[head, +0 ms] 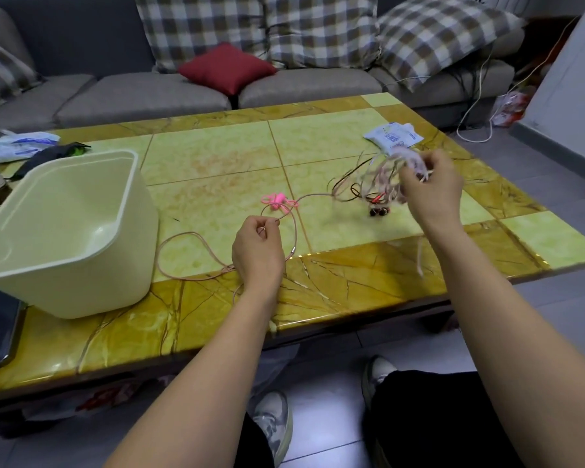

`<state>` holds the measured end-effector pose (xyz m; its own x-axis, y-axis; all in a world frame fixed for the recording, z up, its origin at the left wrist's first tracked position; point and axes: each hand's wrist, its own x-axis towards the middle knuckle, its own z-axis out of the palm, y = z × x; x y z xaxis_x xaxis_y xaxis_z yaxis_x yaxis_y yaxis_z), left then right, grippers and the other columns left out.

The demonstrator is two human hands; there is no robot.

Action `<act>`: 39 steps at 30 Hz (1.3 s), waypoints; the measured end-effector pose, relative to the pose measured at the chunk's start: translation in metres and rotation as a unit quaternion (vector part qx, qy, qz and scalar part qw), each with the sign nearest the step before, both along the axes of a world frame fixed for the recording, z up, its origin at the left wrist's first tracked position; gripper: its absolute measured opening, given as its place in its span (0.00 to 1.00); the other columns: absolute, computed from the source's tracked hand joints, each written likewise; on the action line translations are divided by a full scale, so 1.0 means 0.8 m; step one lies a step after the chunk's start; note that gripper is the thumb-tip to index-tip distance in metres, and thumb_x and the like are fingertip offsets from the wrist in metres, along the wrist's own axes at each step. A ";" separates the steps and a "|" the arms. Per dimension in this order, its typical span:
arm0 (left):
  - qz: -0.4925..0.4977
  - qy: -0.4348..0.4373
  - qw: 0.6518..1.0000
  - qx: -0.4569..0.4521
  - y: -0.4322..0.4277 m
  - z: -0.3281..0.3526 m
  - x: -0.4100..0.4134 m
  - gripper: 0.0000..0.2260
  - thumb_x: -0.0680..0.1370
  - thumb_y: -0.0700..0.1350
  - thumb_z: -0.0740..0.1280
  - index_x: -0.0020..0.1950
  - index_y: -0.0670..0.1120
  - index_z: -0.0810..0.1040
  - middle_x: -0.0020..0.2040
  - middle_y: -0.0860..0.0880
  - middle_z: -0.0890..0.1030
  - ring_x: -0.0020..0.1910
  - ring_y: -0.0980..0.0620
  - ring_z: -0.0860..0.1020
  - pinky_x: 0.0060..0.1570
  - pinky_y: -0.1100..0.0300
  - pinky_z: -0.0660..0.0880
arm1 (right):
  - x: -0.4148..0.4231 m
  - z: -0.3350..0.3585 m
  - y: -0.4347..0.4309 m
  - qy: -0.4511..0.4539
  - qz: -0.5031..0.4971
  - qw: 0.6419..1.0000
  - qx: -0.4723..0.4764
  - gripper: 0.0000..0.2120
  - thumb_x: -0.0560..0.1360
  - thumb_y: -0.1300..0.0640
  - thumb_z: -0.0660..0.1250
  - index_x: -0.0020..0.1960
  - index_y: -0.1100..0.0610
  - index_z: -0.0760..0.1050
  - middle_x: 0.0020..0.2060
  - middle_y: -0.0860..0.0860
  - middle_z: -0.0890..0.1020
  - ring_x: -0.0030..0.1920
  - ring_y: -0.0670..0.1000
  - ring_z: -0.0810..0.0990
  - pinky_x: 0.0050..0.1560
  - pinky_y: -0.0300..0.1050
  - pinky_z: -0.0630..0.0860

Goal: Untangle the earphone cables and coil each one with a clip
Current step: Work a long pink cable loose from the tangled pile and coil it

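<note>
centre frame, our left hand [258, 246] pinches the pink cable [190, 233]; our right hand [431, 184] grips the tangle [379, 184], raised to loosen it.

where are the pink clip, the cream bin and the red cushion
pink clip [277, 199], head view, its body
cream bin [81, 285], head view, front wall
red cushion [227, 67], head view, its middle

text: none legible | white packet [394, 136]: blue print, seemingly characters, too blurred to read
</note>
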<state>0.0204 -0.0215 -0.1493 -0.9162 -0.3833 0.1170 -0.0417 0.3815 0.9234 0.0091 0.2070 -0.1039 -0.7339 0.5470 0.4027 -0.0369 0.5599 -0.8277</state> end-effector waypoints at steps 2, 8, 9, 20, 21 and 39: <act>-0.002 0.005 1.000 0.000 -0.002 -0.002 -0.001 0.09 0.80 0.46 0.62 0.51 0.46 0.81 0.45 0.53 0.81 0.45 0.54 0.77 0.43 0.60 0.70 | -0.009 -0.002 0.002 0.046 -0.013 0.999 -0.003 0.07 0.75 0.52 0.64 0.50 0.55 0.73 0.46 0.56 0.80 0.47 0.60 0.79 0.48 0.58 0.77; -0.014 0.018 1.000 -0.019 -0.006 -0.004 -0.002 0.09 0.80 0.46 0.62 0.50 0.46 0.81 0.43 0.54 0.81 0.44 0.54 0.78 0.42 0.58 0.72 | -0.002 -0.020 -0.001 -0.392 0.021 0.897 0.202 0.29 0.76 0.53 0.67 0.71 0.63 0.61 0.69 0.63 0.65 0.69 0.63 0.62 0.60 0.55 0.67; -0.017 0.020 0.999 -0.021 -0.007 -0.004 -0.002 0.09 0.80 0.46 0.62 0.50 0.46 0.81 0.42 0.54 0.81 0.43 0.54 0.78 0.42 0.58 0.72 | 0.003 -0.015 -0.003 -0.380 0.003 0.897 0.227 0.27 0.76 0.52 0.66 0.70 0.63 0.63 0.69 0.62 0.66 0.69 0.63 0.63 0.60 0.57 0.68; -0.107 0.067 0.992 -0.003 -0.013 -0.004 0.005 0.05 0.75 0.50 0.65 0.42 0.52 0.80 0.44 0.48 0.82 0.42 0.55 0.80 0.40 0.61 0.72 | 0.027 -0.021 -0.087 -0.173 0.395 0.898 0.088 0.17 0.77 0.62 0.64 0.65 0.53 0.74 0.56 0.44 0.81 0.58 0.40 0.76 0.57 0.32 0.70; -0.087 0.079 0.993 -0.005 -0.017 -0.003 0.005 0.05 0.75 0.49 0.65 0.42 0.52 0.80 0.42 0.47 0.82 0.41 0.54 0.79 0.39 0.60 0.72 | 0.023 -0.031 -0.088 -0.206 0.400 0.886 0.113 0.13 0.78 0.61 0.64 0.60 0.52 0.78 0.52 0.45 0.82 0.54 0.41 0.79 0.54 0.36 0.73; -0.118 0.233 0.875 -0.407 -0.004 0.015 0.015 0.28 0.68 0.38 0.66 0.69 0.43 0.71 0.72 0.43 0.68 0.73 0.42 0.60 0.73 0.47 0.52 | 0.015 -0.043 -0.088 -0.168 0.206 0.896 0.355 0.10 0.80 0.49 0.64 0.54 0.48 0.83 0.45 0.49 0.85 0.50 0.52 0.79 0.59 0.47 0.58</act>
